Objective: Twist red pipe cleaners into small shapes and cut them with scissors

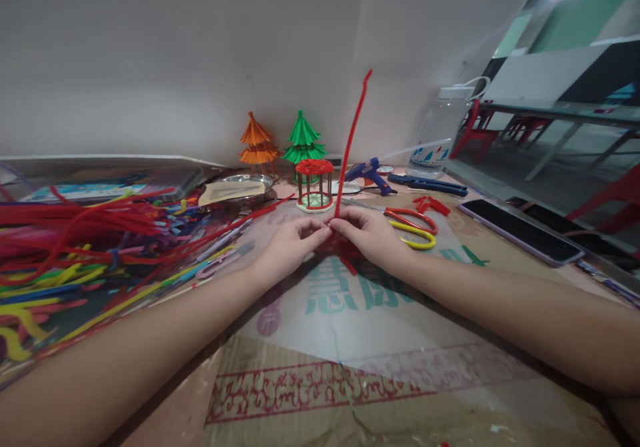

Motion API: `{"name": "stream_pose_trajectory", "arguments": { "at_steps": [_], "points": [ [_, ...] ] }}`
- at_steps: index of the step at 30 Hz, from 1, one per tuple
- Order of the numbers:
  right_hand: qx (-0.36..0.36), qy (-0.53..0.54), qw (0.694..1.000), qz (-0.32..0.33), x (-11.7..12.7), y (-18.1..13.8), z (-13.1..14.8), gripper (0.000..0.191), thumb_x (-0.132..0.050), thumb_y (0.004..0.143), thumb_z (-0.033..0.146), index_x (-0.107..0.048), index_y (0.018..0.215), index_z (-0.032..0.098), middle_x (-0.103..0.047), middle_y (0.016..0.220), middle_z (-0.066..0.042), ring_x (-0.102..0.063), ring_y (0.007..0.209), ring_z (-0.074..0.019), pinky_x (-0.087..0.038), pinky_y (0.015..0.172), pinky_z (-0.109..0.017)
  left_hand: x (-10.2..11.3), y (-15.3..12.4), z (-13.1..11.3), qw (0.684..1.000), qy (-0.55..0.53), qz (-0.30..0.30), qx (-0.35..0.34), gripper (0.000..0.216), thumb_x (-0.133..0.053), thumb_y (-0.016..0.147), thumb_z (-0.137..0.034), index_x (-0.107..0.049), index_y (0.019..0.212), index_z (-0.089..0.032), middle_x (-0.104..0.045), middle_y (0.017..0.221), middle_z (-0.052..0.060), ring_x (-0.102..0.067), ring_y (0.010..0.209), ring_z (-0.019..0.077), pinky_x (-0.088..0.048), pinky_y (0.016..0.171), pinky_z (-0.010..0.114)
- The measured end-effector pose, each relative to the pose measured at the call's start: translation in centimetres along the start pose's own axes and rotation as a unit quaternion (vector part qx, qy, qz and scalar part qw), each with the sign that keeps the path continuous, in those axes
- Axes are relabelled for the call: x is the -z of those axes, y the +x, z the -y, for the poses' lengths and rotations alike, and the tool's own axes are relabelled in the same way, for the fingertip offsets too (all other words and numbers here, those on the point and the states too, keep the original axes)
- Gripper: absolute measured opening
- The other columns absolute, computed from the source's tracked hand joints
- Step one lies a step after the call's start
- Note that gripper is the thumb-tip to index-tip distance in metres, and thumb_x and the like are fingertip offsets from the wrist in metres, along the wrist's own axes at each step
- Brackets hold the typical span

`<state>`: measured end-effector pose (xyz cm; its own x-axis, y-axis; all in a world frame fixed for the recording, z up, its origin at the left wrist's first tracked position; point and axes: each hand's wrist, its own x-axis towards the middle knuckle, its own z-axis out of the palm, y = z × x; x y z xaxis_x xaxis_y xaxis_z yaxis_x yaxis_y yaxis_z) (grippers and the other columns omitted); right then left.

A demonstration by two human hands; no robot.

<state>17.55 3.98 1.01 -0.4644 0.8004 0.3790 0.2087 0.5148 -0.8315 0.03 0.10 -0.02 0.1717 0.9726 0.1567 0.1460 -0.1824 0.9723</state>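
Note:
A long red pipe cleaner (349, 141) rises upright between my hands, leaning slightly right and bent at its tip. My right hand (373, 237) pinches its lower end between thumb and fingers. My left hand (293, 243) is closed too, its thumb and fingertips pressed together at the same spot, touching the right fingertips. Below the hands a short red piece (348, 266) lies on the board. Just behind stands a small pavilion (315, 167) with a red top ring, brown posts and a pale green base. Scissors (417, 235) with red and yellow handles lie beside my right hand.
Orange (257, 143) and green (301, 140) tiered-roof models stand at the back. A blue glue gun (370, 175), blue cutter (427, 184), red scraps (431, 205), phone (520, 231) and clear bottle (434, 130) are on the right. Colourful pipe cleaners (65, 247) pile up left, near a metal dish (249, 181).

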Motion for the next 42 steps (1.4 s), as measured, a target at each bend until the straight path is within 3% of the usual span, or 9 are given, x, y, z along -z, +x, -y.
{"name": "stream_pose_trajectory", "arguments": {
  "at_steps": [6, 14, 21, 32, 42],
  "points": [
    [-0.023, 0.027, 0.999, -0.017, -0.05, 0.1, 0.17, 0.019, -0.058, 0.085, 0.035, -0.062, 0.079, 0.017, -0.064, 0.072, 0.0, -0.057, 0.065, -0.0136, -0.046, 0.063, -0.027, -0.25, 0.02, -0.07, 0.995, -0.087, 0.03, 0.044, 0.035, -0.069, 0.079, -0.043, -0.068, 0.093, -0.011, -0.073, 0.086, 0.008, -0.068, 0.076, 0.0169, -0.052, 0.077, 0.03],
    [-0.03, 0.037, 0.999, 0.008, -0.17, 0.05, -0.27, 0.02, -0.059, 0.084, 0.036, -0.066, 0.087, 0.018, -0.068, 0.081, -0.002, -0.061, 0.071, -0.0148, -0.049, 0.065, -0.027, 0.29, 0.25, 0.17, 0.998, -0.009, 0.042, 0.042, 0.031, -0.068, 0.08, -0.04, -0.069, 0.091, -0.012, -0.074, 0.084, 0.009, -0.068, 0.076, 0.0174, -0.052, 0.075, 0.031],
    [-0.02, 0.034, 0.999, -0.009, -0.04, -0.03, 0.1, 0.023, -0.053, 0.088, 0.036, -0.066, 0.094, 0.018, -0.063, 0.076, 0.0, -0.057, 0.066, -0.0132, -0.047, 0.062, -0.025, 0.07, 0.25, -0.07, 0.997, -0.019, 0.054, 0.053, 0.029, -0.067, 0.081, -0.04, -0.068, 0.088, -0.013, -0.075, 0.089, 0.01, -0.069, 0.078, 0.0183, -0.052, 0.076, 0.032],
    [-0.003, 0.063, 0.998, -0.024, -0.17, 0.24, -0.29, 0.022, -0.059, 0.083, 0.04, -0.06, 0.084, 0.019, -0.06, 0.076, 0.0, -0.055, 0.067, -0.0129, -0.045, 0.062, -0.025, 0.19, 0.14, -0.21, 0.998, 0.033, 0.047, 0.036, 0.033, -0.065, 0.081, -0.044, -0.071, 0.089, -0.013, -0.075, 0.084, 0.008, -0.066, 0.072, 0.0171, -0.05, 0.07, 0.029],
    [-0.018, 0.062, 0.998, -0.017, -0.27, 0.16, -0.13, 0.019, -0.058, 0.084, 0.037, -0.059, 0.085, 0.018, -0.06, 0.075, 0.001, -0.055, 0.066, -0.0131, -0.045, 0.061, -0.026, 0.09, 0.27, -0.02, 0.997, -0.021, 0.063, 0.049, 0.025, -0.063, 0.084, -0.037, -0.07, 0.087, -0.013, -0.075, 0.082, 0.008, -0.069, 0.074, 0.0156, -0.052, 0.075, 0.03]
  ]
}}
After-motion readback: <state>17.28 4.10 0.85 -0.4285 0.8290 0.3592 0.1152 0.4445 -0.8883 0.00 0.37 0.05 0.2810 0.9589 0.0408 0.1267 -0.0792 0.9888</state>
